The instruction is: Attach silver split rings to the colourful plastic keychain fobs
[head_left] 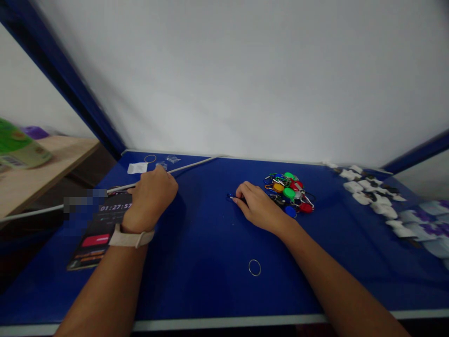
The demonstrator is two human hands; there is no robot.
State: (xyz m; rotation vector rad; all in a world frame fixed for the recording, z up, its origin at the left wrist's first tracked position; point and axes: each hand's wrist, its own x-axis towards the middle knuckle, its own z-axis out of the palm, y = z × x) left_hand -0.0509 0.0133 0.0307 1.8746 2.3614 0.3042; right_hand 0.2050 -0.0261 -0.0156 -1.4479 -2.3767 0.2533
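Observation:
My left hand (151, 196) is curled with its back to me, up at the back left of the blue table (210, 290), close to a white cable (191, 165); what its fingers hold is hidden. A pale strap circles that wrist. My right hand (257, 205) rests on the table near the middle, fingers pinched on a small blue keychain piece (229, 197). Just right of it lies a pile of coloured key tags with clips (289, 193). A loose metal ring (254, 267) lies nearer to me.
A phone showing a timer (101, 229) lies at the left. A white paper scrap (137, 167), another ring (150, 158) and clear bits sit at the back left. White and purple packets (393, 206) line the right side. A white wall rises behind.

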